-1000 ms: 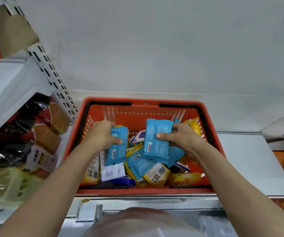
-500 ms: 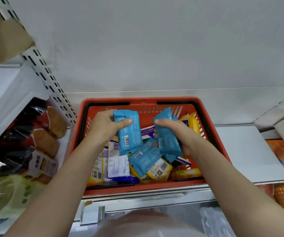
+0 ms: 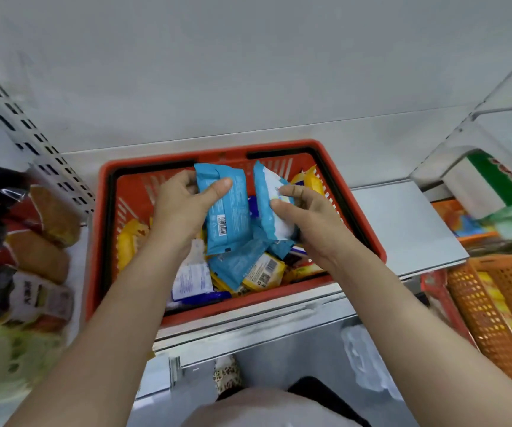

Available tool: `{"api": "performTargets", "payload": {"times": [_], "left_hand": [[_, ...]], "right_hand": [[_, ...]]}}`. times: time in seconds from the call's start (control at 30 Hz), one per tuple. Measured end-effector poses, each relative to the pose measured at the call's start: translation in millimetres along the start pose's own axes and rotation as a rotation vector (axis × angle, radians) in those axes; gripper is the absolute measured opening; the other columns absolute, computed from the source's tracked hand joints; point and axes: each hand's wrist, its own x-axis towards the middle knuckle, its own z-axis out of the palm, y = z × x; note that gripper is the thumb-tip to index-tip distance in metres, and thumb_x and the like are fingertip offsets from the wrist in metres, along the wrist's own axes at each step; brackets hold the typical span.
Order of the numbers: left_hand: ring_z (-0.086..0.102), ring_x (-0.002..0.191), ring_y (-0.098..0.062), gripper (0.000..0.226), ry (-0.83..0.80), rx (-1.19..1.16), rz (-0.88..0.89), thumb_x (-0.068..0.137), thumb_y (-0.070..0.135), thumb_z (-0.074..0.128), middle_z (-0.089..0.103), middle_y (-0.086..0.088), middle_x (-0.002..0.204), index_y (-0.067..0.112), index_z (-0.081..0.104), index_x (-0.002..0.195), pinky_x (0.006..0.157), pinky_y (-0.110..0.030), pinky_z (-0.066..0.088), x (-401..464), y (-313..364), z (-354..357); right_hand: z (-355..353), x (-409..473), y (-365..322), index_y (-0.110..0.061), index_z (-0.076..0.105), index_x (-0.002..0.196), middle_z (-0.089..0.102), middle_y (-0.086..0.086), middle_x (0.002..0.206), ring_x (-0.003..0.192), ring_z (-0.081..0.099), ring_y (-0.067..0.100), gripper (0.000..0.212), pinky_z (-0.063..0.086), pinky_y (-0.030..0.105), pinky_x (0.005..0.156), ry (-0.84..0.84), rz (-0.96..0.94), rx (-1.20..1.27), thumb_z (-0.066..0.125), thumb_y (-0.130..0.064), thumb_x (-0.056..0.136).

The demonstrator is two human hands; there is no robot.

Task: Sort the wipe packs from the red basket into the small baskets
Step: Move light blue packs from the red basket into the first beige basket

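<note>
The red basket [image 3: 100, 241] stands on a grey shelf in the middle, holding several blue, yellow and white wipe packs. My left hand [image 3: 180, 211] grips a blue wipe pack [image 3: 228, 211] with its barcode side up, lifted above the basket. My right hand [image 3: 310, 223] holds a second blue and white wipe pack [image 3: 268, 204] right beside the first one; the two packs nearly touch. More blue packs [image 3: 233, 266] and a yellow pack [image 3: 264, 274] lie loose underneath. An orange small basket [image 3: 495, 306] sits at the lower right.
Bagged bread and snacks [image 3: 33, 241] fill the shelf on the left behind a slotted upright [image 3: 29, 140]. A bare grey shelf board [image 3: 402, 223] lies right of the red basket. A green and white box [image 3: 495, 183] stands at the far right. The shelf's front edge [image 3: 248, 331] runs below.
Both hands have lifted their blue packs higher and brought them closer together. The right pack has turned, showing its white face. The view has swung right, revealing the orange basket.
</note>
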Motion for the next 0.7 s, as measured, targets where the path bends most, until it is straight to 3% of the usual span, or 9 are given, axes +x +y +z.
{"api": "performTargets", "payload": {"times": [0.13, 0.23, 0.33, 0.5, 0.63, 0.7], "left_hand": [[0.073, 0.077, -0.009, 0.019, -0.026, -0.019, 0.010, 0.079, 0.016, 0.080, 0.076, 0.007, 0.083, 0.017, 0.068, 0.094, 0.057, -0.020, 0.054, -21.9, 3.4, 32.2], [0.074, 0.080, -0.014, 0.022, -0.046, 0.003, 0.026, 0.077, 0.022, 0.082, 0.077, 0.004, 0.086, 0.017, 0.068, 0.094, 0.063, -0.028, 0.059, -44.8, 5.0, 72.2], [0.074, 0.085, -0.021, 0.023, -0.103, -0.039, 0.022, 0.078, 0.022, 0.082, 0.077, -0.003, 0.090, 0.015, 0.069, 0.095, 0.071, -0.035, 0.059, -80.4, -0.7, 129.7], [0.073, 0.085, -0.022, 0.030, -0.303, -0.084, -0.082, 0.078, 0.026, 0.079, 0.076, -0.007, 0.091, 0.006, 0.069, 0.099, 0.075, -0.034, 0.058, -167.5, -19.1, 249.7], [0.068, 0.073, -0.017, 0.029, -0.515, -0.110, -0.238, 0.083, 0.028, 0.073, 0.074, -0.009, 0.085, 0.002, 0.069, 0.096, 0.066, -0.027, 0.056, -241.1, -36.4, 336.4], [0.064, 0.081, -0.022, 0.032, -0.577, -0.062, -0.275, 0.090, 0.028, 0.067, 0.071, -0.016, 0.096, -0.001, 0.069, 0.104, 0.081, -0.032, 0.054, -267.0, -44.3, 373.4]], "right_hand": [[-32.5, -26.8, -3.4, -0.024, 0.050, 0.131, 0.073, 0.010, 0.106, 0.092, 0.073, 0.024, 0.068, 0.060, 0.039, 0.071, 0.042, -0.100, 0.018, 0.080, 0.001, 0.076], [-69.2, -55.4, -9.5, -0.007, 0.061, 0.120, 0.076, 0.010, 0.102, 0.090, 0.074, 0.026, 0.051, 0.060, 0.037, 0.074, 0.106, -0.103, 0.029, 0.083, -0.006, 0.074], [-121.7, -92.0, -4.5, -0.005, 0.068, 0.109, 0.076, 0.009, 0.101, 0.091, 0.074, 0.025, 0.031, 0.060, 0.035, 0.073, 0.150, -0.096, 0.060, 0.080, -0.010, 0.080], [-229.9, -170.1, 16.5, -0.005, 0.064, 0.113, 0.075, 0.009, 0.104, 0.095, 0.073, 0.026, 0.031, 0.058, 0.044, 0.087, 0.252, -0.113, 0.108, 0.074, -0.006, 0.084], [-311.0, -233.1, 35.0, -0.006, 0.062, 0.121, 0.073, 0.012, 0.112, 0.102, 0.070, 0.030, 0.032, 0.055, 0.050, 0.094, 0.356, -0.100, 0.161, 0.068, -0.005, 0.090], [-346.4, -260.3, 41.6, -0.008, 0.061, 0.123, 0.072, 0.014, 0.114, 0.104, 0.069, 0.032, 0.031, 0.055, 0.051, 0.093, 0.376, -0.078, 0.186, 0.065, -0.009, 0.092]]}}
